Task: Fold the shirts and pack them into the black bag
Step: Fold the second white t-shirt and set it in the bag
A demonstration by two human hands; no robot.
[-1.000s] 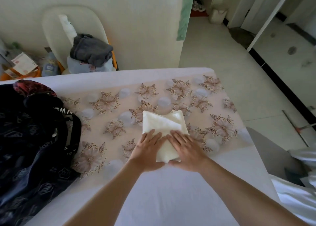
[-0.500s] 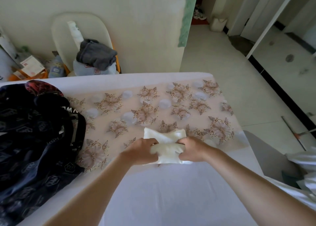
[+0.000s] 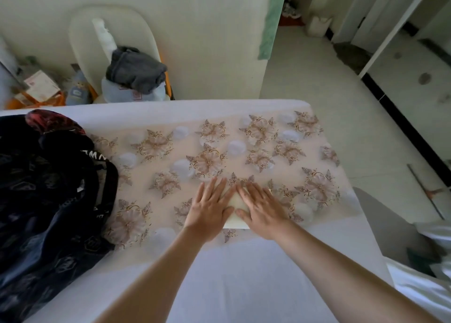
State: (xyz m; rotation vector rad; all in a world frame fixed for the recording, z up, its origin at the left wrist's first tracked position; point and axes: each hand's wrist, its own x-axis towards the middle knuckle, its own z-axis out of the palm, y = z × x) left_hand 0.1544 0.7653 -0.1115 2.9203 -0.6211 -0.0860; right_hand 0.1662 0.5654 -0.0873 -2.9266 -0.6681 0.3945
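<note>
A: Where is the cream-white folded cloth shirt (image 3: pixel 236 204)?

B: Flat on the pink flower-printed cloth (image 3: pixel 268 146) that covers the white counter (image 3: pixel 244 286). It is close to that cloth's near edge and almost wholly under the 2 hands.

A: How are the hands?

B: The left hand (image 3: pixel 210 210) and right hand (image 3: pixel 262 210) lie palm-down on it, side by side. Their fingers are straight, slightly spread and point away from the person, gripping nothing.

A: Which way does the shirt run?

B: Only 1 narrow wedge shows between the hands, widest at the near edge. That straight edge runs left to right. The hands hide the long axis, so I cannot tell it.

A: And the bag?

B: The black patterned fabric bag (image 3: pixel 48 200) slumps on the counter's left side, well apart from the shirt.
</note>
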